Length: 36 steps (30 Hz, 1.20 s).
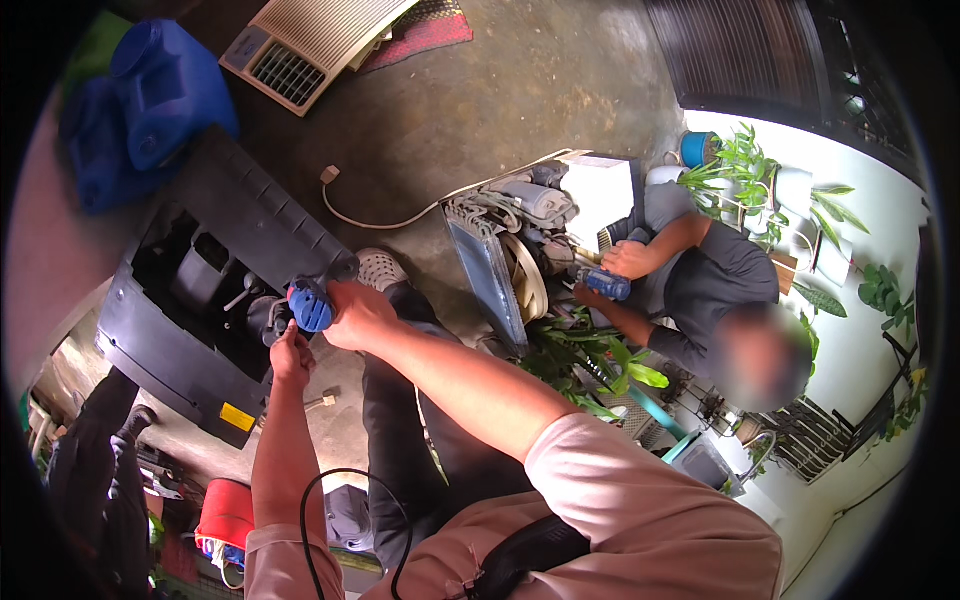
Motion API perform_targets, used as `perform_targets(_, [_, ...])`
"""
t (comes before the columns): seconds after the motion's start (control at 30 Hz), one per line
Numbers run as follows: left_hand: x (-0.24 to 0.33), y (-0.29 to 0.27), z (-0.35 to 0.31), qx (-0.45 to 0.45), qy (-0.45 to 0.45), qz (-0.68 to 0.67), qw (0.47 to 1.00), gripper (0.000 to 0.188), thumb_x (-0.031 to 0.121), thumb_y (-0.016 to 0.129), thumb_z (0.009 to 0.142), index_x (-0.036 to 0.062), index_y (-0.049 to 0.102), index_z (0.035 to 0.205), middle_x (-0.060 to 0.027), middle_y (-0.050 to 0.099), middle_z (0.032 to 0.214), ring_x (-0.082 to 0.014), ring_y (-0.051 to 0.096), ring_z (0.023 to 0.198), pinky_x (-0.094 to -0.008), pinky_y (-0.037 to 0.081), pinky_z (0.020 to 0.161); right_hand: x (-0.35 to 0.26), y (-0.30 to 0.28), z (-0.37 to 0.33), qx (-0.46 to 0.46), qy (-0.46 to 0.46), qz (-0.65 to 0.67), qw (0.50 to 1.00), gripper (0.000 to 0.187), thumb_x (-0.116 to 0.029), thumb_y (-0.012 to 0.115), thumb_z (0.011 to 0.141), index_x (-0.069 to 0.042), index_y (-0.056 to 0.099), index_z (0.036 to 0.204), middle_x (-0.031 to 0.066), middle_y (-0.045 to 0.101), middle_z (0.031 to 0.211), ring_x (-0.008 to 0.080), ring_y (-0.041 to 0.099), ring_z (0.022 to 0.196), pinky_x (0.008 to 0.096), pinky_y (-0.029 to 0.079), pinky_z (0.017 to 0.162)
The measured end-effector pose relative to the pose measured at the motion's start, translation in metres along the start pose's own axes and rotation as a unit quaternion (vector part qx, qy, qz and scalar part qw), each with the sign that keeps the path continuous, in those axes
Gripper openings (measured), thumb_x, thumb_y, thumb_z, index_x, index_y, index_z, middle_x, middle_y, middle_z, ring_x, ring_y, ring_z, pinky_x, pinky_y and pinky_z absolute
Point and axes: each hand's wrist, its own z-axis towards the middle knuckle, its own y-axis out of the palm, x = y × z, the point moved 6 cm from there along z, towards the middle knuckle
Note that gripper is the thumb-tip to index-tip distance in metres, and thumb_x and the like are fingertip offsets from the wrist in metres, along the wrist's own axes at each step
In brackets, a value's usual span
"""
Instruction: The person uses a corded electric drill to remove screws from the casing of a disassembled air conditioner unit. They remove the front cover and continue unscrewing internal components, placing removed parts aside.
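A large black plastic housing stands open on my left, with dark parts inside and a yellow label low on its side. My right hand is closed around a blue ribbed tool with a red edge, held at the housing's near rim; its working end is hidden. Just below it, my left hand has its fingers pinched together beside a dark round part. What those fingers grip, if anything, cannot be made out.
To the right, a crouching person holds a blue tool over an opened appliance. Blue jerrycans and a beige slatted panel lie at the far left. A white cord crosses the floor. Potted plants line the right wall.
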Motion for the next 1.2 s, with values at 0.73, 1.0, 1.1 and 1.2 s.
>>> perform_targets(0.73, [-0.001,0.005,0.003,-0.012,0.038,0.011,0.999,0.033,0.034,0.047,0.107,0.0117,0.069,0.099,-0.0011,0.061,0.067,-0.0129,0.047,0.042,-0.0288,0.030,0.037,0.003,0.013,-0.004,0.038,-0.100,0.001,0.994,0.026,-0.024,0.068,0.086,-0.002,0.062,0.097,0.0258,0.071,0.095,0.0453,0.072,0.090,0.0532,0.058,0.079])
perform_targets(1.0, [0.001,0.006,0.002,0.032,0.058,0.088,0.994,0.040,0.042,0.056,0.106,0.0114,0.069,0.084,-0.0001,0.056,0.062,-0.0123,0.046,0.043,-0.0294,0.032,0.039,-0.001,0.001,0.000,0.007,-0.058,-0.018,0.998,0.029,-0.028,0.071,0.082,-0.005,0.067,0.101,0.0214,0.073,0.099,0.0442,0.072,0.095,0.0532,0.058,0.084])
perform_targets(1.1, [0.003,0.004,-0.001,0.085,0.054,0.107,0.989,0.042,0.044,0.072,0.098,0.0143,0.062,0.069,0.0018,0.051,0.060,-0.0119,0.043,0.046,-0.0326,0.034,0.042,0.001,-0.001,0.006,-0.068,-0.024,-0.024,0.997,0.033,-0.033,0.069,0.084,-0.008,0.072,0.104,0.0219,0.075,0.107,0.0399,0.072,0.105,0.0503,0.059,0.089])
perform_targets(1.2, [0.003,0.008,-0.007,0.086,0.044,0.056,0.994,0.051,0.044,0.071,0.098,0.0074,0.060,0.065,-0.0015,0.046,0.050,-0.0144,0.038,0.039,-0.0347,0.032,0.040,0.003,-0.001,0.015,-0.056,0.006,-0.039,0.998,0.037,-0.038,0.071,0.086,-0.008,0.071,0.109,0.0233,0.075,0.107,0.0421,0.071,0.106,0.0505,0.059,0.090])
